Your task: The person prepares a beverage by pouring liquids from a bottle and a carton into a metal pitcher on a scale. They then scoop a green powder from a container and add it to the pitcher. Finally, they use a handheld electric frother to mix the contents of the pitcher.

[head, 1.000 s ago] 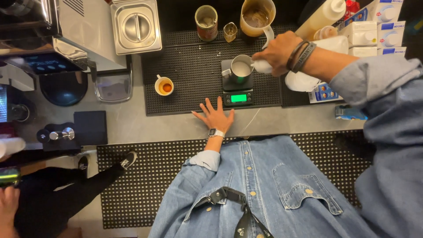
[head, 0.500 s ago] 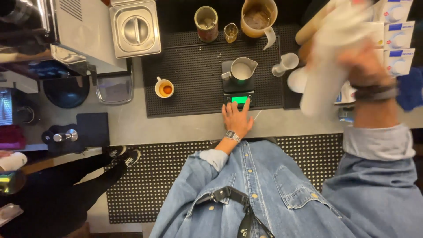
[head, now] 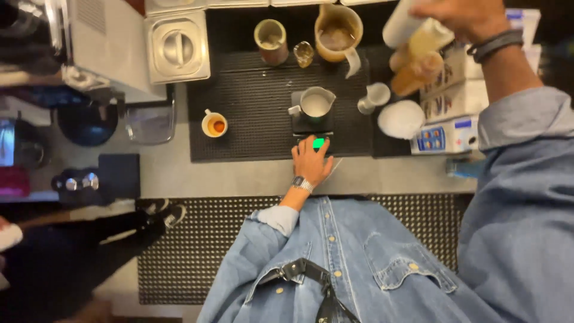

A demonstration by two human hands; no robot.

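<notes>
My left hand [head: 311,160] rests flat on the front of a small black scale [head: 313,128] with a green lit display, fingers apart. A steel milk jug [head: 315,104] stands on the scale. My right hand [head: 463,17] is raised at the top right, shut on a pale squeeze bottle [head: 415,31] with amber liquid inside, held above other bottles. A small white espresso cup [head: 214,124] with dark coffee sits on the black drip mat [head: 251,125], left of the scale.
A small white jug [head: 373,97] and a white lid or bowl [head: 401,118] lie right of the scale. Behind are a large tan pitcher [head: 338,31], a glass cup [head: 270,40] and a steel lidded container [head: 177,46]. Another person's dark legs and shoes [head: 161,212] are at left.
My right hand left the small jug by the scale, picked up a squeeze bottle and lifted it to the top right. My left hand slid forward onto the scale's front.
</notes>
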